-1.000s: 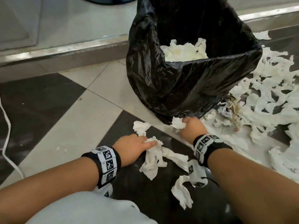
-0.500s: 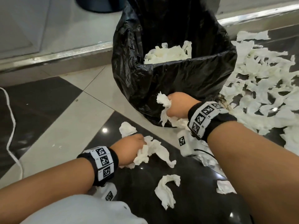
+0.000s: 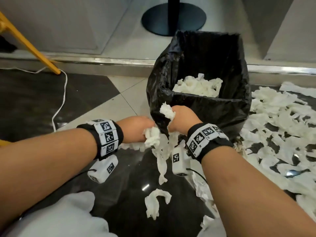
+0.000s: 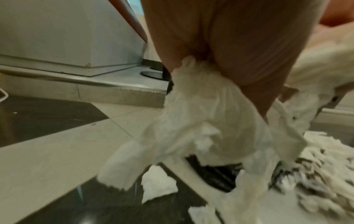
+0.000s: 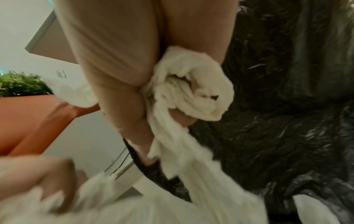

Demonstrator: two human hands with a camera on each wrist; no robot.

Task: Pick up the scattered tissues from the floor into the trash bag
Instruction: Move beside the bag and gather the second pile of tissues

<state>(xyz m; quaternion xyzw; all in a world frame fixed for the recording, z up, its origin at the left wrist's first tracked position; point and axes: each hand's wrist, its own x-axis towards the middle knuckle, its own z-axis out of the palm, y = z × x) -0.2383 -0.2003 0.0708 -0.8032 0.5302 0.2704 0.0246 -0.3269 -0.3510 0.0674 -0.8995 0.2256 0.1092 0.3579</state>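
A black trash bag [image 3: 201,110] stands open on the floor with white tissues [image 3: 198,85] inside. My left hand [image 3: 136,130] grips a bunch of tissues [image 3: 153,136] just in front of the bag's near left corner; the left wrist view shows the bunch [image 4: 201,121] hanging from the fist. My right hand [image 3: 183,117] holds another wad [image 3: 167,111] against the bag's front wall, with strips trailing down [image 3: 162,161]. In the right wrist view the fingers curl round the wad [image 5: 191,84] beside the bag [image 5: 287,106]. Both hands are raised off the floor, close together.
Many torn tissues [image 3: 277,134] cover the floor right of the bag. One loose piece [image 3: 153,202] lies near me on the dark tile. A white cord [image 3: 59,103] runs at left by a yellow leg [image 3: 29,43]. A round black stand base [image 3: 172,17] sits behind the metal threshold [image 3: 102,61].
Both hands closed on tissues on the floor and lifted them toward the bag's front. The left hand moved right, up beside the right hand. The head view tilted up.
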